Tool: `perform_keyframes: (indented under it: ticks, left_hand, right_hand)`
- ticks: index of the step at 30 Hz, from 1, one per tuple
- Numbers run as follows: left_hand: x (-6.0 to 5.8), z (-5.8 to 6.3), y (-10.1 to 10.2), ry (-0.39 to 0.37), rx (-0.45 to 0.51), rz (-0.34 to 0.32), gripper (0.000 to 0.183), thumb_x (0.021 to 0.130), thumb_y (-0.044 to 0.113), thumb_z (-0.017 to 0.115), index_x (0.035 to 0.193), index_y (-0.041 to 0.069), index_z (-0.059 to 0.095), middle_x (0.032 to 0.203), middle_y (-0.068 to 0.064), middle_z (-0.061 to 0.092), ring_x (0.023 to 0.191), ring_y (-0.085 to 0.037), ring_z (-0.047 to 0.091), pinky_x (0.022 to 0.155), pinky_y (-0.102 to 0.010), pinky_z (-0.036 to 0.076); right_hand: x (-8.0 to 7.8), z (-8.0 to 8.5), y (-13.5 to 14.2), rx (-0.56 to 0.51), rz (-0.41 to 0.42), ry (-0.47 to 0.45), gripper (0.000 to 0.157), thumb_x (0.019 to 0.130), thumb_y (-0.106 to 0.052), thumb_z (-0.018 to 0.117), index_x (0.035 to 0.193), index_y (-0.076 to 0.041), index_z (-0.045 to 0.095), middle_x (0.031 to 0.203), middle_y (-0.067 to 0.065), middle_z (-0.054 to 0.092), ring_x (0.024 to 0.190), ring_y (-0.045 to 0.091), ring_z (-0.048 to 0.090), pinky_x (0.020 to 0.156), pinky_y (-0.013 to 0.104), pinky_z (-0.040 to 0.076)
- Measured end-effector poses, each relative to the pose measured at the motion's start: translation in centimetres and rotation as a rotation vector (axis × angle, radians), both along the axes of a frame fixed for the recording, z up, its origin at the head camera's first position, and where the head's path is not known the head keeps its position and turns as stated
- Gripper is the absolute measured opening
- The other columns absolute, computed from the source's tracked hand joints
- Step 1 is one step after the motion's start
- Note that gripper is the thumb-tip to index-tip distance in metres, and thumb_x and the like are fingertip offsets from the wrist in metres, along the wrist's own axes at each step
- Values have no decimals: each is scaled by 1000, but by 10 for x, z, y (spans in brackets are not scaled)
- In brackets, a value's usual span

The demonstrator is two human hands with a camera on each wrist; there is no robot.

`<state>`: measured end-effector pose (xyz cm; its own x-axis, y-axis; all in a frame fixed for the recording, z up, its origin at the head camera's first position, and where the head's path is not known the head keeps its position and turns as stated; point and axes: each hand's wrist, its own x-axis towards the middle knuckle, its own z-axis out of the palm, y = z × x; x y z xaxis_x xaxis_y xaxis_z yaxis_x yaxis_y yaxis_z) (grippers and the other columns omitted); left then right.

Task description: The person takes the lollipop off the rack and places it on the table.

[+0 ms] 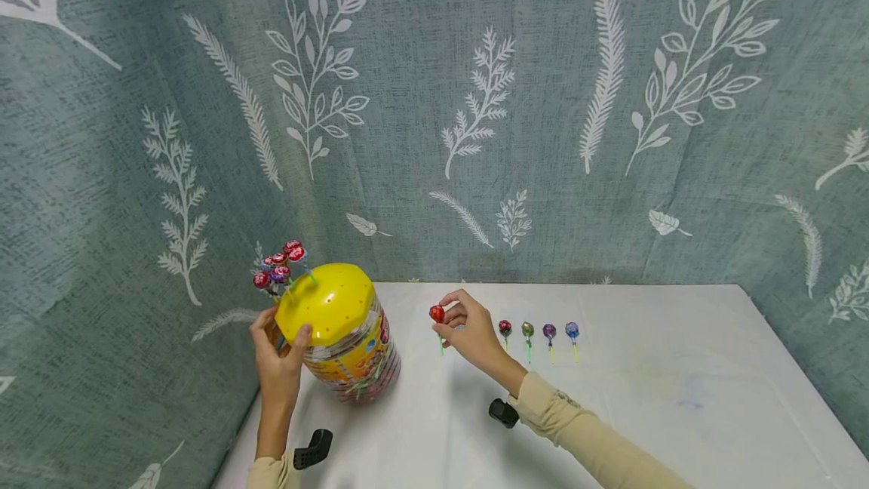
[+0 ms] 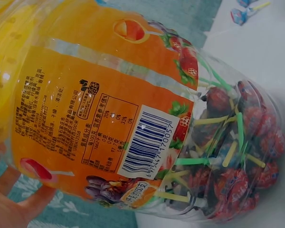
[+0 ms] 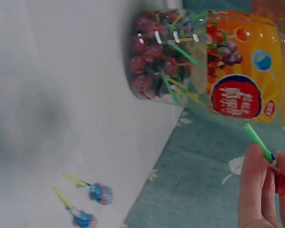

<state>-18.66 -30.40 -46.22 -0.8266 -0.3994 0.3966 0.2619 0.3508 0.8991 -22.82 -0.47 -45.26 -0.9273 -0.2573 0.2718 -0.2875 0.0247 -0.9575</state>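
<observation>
A clear plastic jar [image 1: 366, 372] of wrapped lollipops stands on the table at the left, under a yellow lid [image 1: 333, 304] dotted with small holes. My left hand [image 1: 278, 372] grips the lid's near left side, thumb at its front edge. Several lollipops [image 1: 280, 272] stick up from the lid's far left part. To the right of the jar, my right hand [image 1: 475, 334] pinches a red lollipop [image 1: 437, 314] above the table. Its green stick [image 3: 259, 141] points down in the head view. The right wrist view shows the jar's orange label [image 3: 242, 66] and the candies inside.
Right of my right hand, several lollipops lie in a row on the white table [image 1: 645, 398]: a dark red one [image 1: 505, 328], a green one [image 1: 527, 330], a purple one [image 1: 549, 331] and a blue one [image 1: 572, 330]. A patterned curtain [image 1: 421, 134] hangs behind.
</observation>
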Motion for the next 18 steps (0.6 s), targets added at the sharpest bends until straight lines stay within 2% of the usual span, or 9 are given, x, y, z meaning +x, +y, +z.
perform_keyframes:
  ticks: [3, 9, 18]
  left_hand:
    - [0, -1, 0, 0, 3, -2, 63, 88, 20, 64, 141, 23, 32, 135, 4, 39, 121, -14, 39, 91, -36, 37]
    - [0, -1, 1, -2, -10, 13, 63, 87, 21, 64, 142, 23, 32, 135, 4, 38, 122, -15, 39, 93, -39, 36]
    - [-1, -2, 1, 18, 5, 6, 62, 87, 19, 63, 141, 21, 32, 134, 4, 39, 119, -12, 40, 91, -34, 36]
  right_hand:
    - [-3, -16, 2, 3, -21, -20, 32, 81, 7, 68, 110, 3, 53, 84, 20, 62, 71, 34, 64, 55, 36, 54]
    - [0, -31, 7, 16, -54, -67, 30, 81, 6, 68, 106, 0, 54, 80, 15, 61, 66, 23, 63, 54, 37, 54]
    - [4, -54, 11, 19, -92, -154, 30, 80, 3, 70, 106, 1, 54, 74, 14, 59, 61, 27, 63, 54, 42, 54]
